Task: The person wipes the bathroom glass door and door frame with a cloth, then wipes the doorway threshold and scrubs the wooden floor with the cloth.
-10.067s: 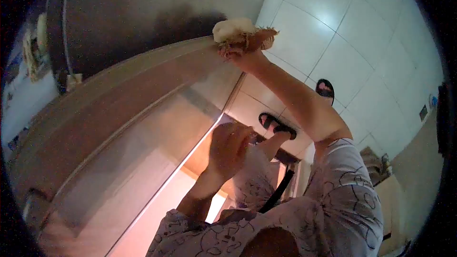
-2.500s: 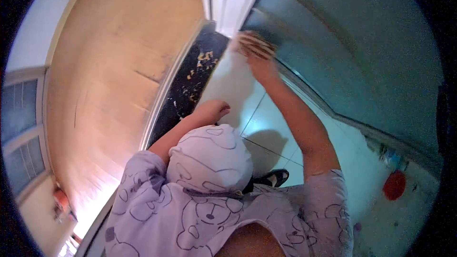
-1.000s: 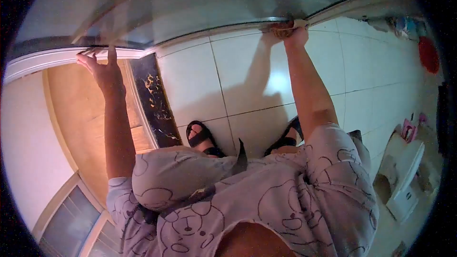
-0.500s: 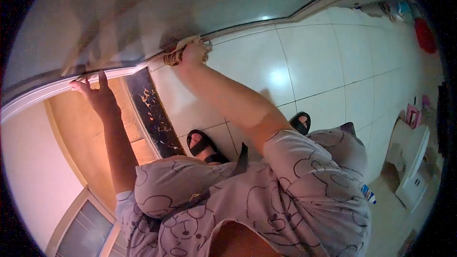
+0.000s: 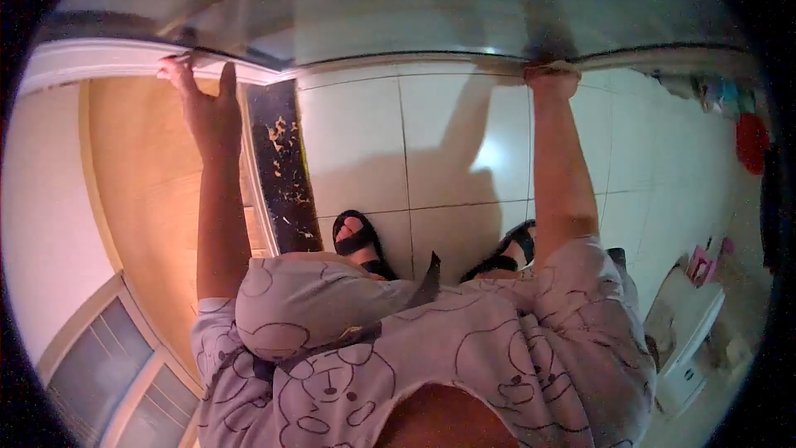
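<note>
My left hand [image 5: 207,104] is at the upper left, its thumb and fingers apart and touching the white frame [image 5: 257,75] at the edge of a glossy grey panel [image 5: 373,8]. At the upper right, my right hand [image 5: 554,83] is closed against the panel's lower edge. A bit of pale cloth [image 5: 564,66] shows at its fingers, most of it hidden. The panel mirrors the right arm dimly.
Below the panel lies a white tiled floor [image 5: 356,133] with a dark patterned strip [image 5: 286,166]. My sandalled feet stand on the tiles. A red object [image 5: 751,143] and a white box [image 5: 684,377] are at the right, a glass-paned frame [image 5: 108,365] at the lower left.
My right hand has swung from near the frame's corner to the right along the panel's edge with the cloth. My left hand remains at the white frame. The view has shifted slightly.
</note>
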Motion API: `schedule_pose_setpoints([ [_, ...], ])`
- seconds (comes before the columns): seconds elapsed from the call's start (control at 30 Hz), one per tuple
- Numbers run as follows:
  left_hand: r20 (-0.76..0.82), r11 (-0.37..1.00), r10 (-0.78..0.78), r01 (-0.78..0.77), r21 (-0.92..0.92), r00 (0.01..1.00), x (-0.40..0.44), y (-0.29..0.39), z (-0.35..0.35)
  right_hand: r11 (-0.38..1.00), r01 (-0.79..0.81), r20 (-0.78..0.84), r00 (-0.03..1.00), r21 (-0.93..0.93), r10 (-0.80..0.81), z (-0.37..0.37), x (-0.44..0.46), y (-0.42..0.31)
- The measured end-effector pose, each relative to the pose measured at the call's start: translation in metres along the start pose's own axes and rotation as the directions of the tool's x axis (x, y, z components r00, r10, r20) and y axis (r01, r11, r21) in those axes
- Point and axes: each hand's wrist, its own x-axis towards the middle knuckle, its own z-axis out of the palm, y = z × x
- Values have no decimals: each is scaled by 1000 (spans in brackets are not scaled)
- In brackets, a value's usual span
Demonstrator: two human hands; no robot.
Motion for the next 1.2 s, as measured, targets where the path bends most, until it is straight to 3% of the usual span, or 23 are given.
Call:
schedule_pose_setpoints([
  [0.1,35,1000,17,-18,6,999,-2,-3,-8,1000,-24,9,1000,16,24,38,-49,40],
  [0.17,-15,998,53,-53,-22,998,-2,-8,-8,992,-115,116,987,54,108,59,-86,70],
  [0.2,5,1000,27,-27,-7,1000,-2,-2,-10,974,-209,247,952,93,180,65,-101,85],
  [0.23,25,1000,-1,0,8,1000,-2,3,-12,973,-214,255,949,83,187,70,-116,101],
  [0.37,32,998,17,-19,63,999,-3,6,-17,928,-359,22,932,-100,363,82,-171,165],
  [0.43,53,999,-29,31,-30,998,-4,4,-19,874,-487,99,869,2,484,84,-195,203],
  [0.47,32,999,29,-29,17,999,-4,0,-18,846,-532,125,842,30,525,83,-205,223],
  [0.6,4,995,77,-77,67,997,-6,-6,-20,532,-845,591,460,62,662,55,-206,323],
  [0.63,10,994,87,-88,65,996,-6,-7,-20,513,-857,576,443,48,687,58,-218,337],
  [0.7,13,993,100,-101,61,995,-6,-2,-21,537,-843,407,505,42,761,69,-253,350],
  [0.77,121,998,-51,46,43,991,-3,7,-28,547,-837,295,530,28,795,78,-284,359],
  [0.8,119,999,-32,31,11,992,-4,4,-28,552,-833,258,538,18,803,83,-295,361],
  [1.03,93,1000,5,-5,1,996,-6,-5,-35,605,-789,209,577,-109,790,102,-293,317],
  [1.1,48,997,74,-75,16,996,-6,-12,-33,642,-752,202,612,-152,765,103,-277,289],
  [1.2,51,997,56,-58,41,997,-7,-11,-35,719,-666,184,695,-199,695,101,-241,231],
])
